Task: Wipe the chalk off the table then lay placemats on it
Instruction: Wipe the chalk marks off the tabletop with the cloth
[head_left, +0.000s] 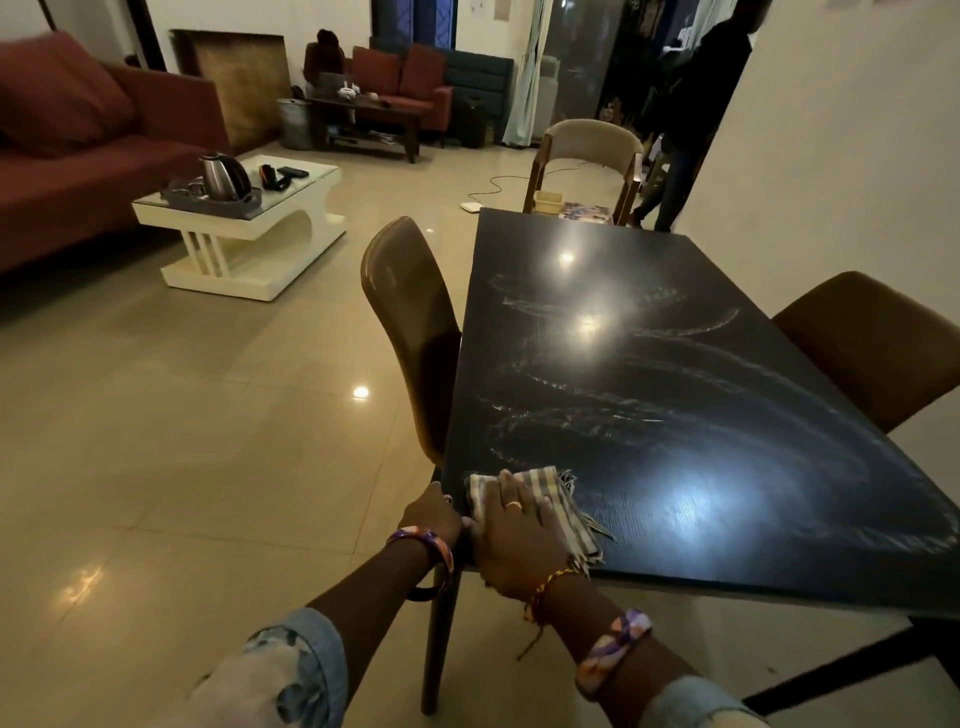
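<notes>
While the right hand (511, 540) pressed the checked cloth (553, 512) flat-fingered onto the chalk-smeared table (675, 415) at its near corner, the left hand (431, 512) gripped the edge; a grey tray (210, 200) held a kettle (223, 176).

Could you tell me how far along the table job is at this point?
Done: little; smeared white chalk streaks still cover the black rectangular table. In hand: the right hand presses a checked fringed cloth flat at the near corner, the left hand at the edge. Left: wiping, then placemats; none laid.
</notes>
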